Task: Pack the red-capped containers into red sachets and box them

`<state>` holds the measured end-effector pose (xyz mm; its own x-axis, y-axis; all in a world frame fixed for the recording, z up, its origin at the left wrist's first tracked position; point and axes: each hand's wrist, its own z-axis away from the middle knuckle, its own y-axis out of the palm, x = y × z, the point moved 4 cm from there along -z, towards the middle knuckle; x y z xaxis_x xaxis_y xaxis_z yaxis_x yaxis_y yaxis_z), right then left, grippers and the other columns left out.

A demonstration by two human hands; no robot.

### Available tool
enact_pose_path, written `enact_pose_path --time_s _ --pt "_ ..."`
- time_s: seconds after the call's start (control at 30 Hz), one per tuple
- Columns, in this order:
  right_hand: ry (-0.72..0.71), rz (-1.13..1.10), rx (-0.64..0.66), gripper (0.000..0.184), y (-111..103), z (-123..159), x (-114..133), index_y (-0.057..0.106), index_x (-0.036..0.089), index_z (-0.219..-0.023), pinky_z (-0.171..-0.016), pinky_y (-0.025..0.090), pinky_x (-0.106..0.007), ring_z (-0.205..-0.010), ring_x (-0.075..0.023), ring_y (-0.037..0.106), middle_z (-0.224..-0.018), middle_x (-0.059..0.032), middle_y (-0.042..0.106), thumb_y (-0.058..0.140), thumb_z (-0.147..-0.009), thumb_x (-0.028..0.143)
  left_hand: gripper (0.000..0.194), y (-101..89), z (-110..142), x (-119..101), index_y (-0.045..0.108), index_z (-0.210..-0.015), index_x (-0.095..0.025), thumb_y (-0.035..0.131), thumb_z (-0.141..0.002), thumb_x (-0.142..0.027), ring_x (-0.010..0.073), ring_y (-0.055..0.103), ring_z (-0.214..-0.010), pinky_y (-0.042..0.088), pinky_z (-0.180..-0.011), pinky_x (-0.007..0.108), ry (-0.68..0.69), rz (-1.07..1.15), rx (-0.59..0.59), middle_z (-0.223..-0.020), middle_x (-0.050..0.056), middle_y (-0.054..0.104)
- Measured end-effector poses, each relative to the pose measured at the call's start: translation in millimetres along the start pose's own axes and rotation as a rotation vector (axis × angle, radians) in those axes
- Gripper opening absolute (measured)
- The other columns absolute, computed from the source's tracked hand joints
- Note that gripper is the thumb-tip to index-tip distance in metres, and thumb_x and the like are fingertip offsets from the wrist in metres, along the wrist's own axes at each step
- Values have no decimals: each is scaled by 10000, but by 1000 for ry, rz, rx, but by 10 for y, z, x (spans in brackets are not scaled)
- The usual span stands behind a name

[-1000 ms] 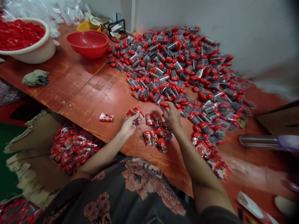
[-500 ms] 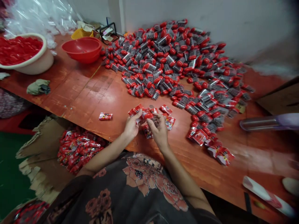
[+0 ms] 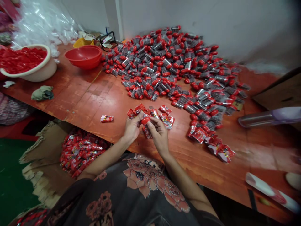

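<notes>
Between my two hands is a small clear container with a red cap (image 3: 145, 120), held over the table close to my body. My left hand (image 3: 132, 128) pinches its left end, and my right hand (image 3: 160, 134) has thumb and fingers closed on its right side. Fingers hide part of it. Red printed wrappers (image 3: 167, 120) lie on the table just behind and beneath my hands. One wrapped piece (image 3: 107, 118) lies apart to the left. Beyond them spreads a big heap of clear red-capped containers with dark contents (image 3: 162, 62).
A cardboard box of red wrapped pieces (image 3: 81, 152) stands below the table's front edge at left. A red bowl (image 3: 83, 58) and a white tub of red caps (image 3: 43, 67) sit at back left. At right are wrapped pieces (image 3: 221, 150) and a clear tube (image 3: 256, 121).
The red-capped container has turned in my fingers, its cap now more toward the left and facing me. My hands stay close together; the whole view has shifted slightly.
</notes>
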<state>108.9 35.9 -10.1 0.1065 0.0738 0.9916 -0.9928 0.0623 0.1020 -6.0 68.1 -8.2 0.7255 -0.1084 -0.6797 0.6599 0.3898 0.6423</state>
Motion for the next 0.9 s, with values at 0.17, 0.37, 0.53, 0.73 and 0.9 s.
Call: enact_pose_path --time_s 0.17,0.37,0.53,0.73,0.9 --pt "11 14 4 288 -4 31 25 638 266 -1104 -442 481 -257 -561 -129 593 -772 2 660 634 -852 406 266 4 33 -15 683 -744 -171 873 -577 -253 85 623 -623 491 -672 212 -7 -34 29 -708 -35 692" --pt "-53 36 -88 264 -60 6 91 599 269 -1100 -566 580 -291 -685 -138 637 -899 -15 662 617 -861 379 278 -34 77 -10 714 -799 -178 869 -585 -265 143 683 -751 531 -780 287 4 -79 65 -815 -2 736" --pt "-70 66 -86 241 -86 -10 94 640 275 -1063 -663 611 -349 -798 -165 647 -954 -19 666 648 -838 360 267 -39 99 -40 721 -787 -176 868 -592 -283 162 695 -763 538 -786 304 -4 -102 84 -816 9 742" --pt "-57 50 -68 239 -89 7 121 692 279 -1040 -638 601 -338 -786 -168 651 -952 -24 679 690 -812 348 249 -24 76 -35 707 -737 -169 878 -569 -233 111 663 -681 526 -719 239 -6 -69 70 -751 -15 722" --pt "-30 32 -30 210 -83 13 115 690 280 -1017 -623 593 -333 -762 -170 662 -919 -17 695 680 -819 349 229 0 91 -43 706 -732 -182 871 -578 -220 98 652 -679 524 -712 219 14 -78 89 -758 -25 720"
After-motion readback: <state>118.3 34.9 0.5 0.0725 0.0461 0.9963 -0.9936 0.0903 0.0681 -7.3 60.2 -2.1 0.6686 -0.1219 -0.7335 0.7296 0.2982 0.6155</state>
